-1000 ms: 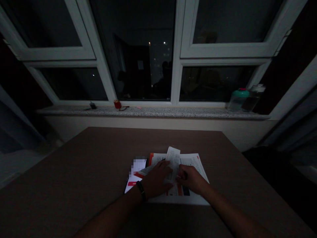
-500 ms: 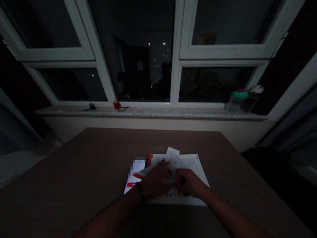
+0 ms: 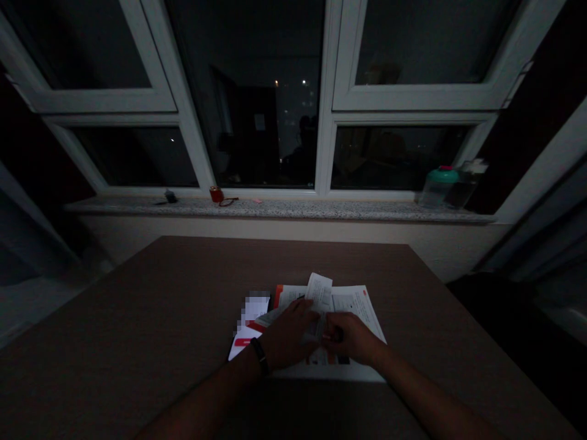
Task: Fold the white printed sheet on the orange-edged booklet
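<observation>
An open printed booklet with orange accents lies on the brown table. Across it rests a narrow folded sheet of paper, its far end standing out past the booklet's top edge. My left hand, with a dark band at the wrist, presses on the papers, thumb and fingers spread apart. Just right of it, my right hand is closed, fingertips pinched together by the sheet's near part. Something small and dark shows in the right fist, too dim to name. A lit phone lies left of the booklet, partly under a page.
Beyond the brown table runs a speckled windowsill. On it stand a small red jar, a dark little bottle and a clear jug with a teal lid. Dark windows rise behind.
My right hand's fingers have shifted slightly, and the dark thing in the fist shows at a slightly different angle. My left hand and the papers look nearly the same.
</observation>
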Demonstrator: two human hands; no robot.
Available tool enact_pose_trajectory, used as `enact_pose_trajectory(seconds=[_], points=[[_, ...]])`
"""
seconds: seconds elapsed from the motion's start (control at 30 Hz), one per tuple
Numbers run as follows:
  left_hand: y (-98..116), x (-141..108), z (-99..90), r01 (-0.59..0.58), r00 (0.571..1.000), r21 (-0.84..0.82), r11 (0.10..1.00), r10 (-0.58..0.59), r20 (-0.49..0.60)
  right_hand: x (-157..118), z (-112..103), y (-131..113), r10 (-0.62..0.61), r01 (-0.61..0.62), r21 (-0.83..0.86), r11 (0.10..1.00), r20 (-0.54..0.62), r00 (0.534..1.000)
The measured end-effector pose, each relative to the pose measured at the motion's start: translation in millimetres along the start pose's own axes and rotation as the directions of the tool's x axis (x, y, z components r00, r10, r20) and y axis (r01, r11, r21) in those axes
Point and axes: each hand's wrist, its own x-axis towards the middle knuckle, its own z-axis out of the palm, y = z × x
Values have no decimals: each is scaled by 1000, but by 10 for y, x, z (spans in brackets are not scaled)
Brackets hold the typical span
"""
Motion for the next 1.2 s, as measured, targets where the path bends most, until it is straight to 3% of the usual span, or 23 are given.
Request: enact_pose_trajectory(seconds=[0.23, 0.43, 0.73, 1.1, 1.2], points=[[-23, -14, 7, -10, 999, 29, 1000, 9, 45, 49, -19, -20, 95, -116, -75, 990, -248, 964], [2, -6, 6, -12, 1000, 43, 999, 11, 22, 43, -6, -10, 119, -134, -55, 989, -216, 969], [5, -10, 22, -16, 999, 91, 996, 19, -33, -8, -30, -99, 25, -30, -60, 998, -89, 996], [-1, -6, 9, 3, 1000, 80, 997, -4, 12, 94, 2, 38, 139, -149, -20, 989, -258, 956], [4, -8, -1, 5, 1000, 86, 996, -7, 16, 86, -4, 25, 140, -149, -22, 989, -244, 960]])
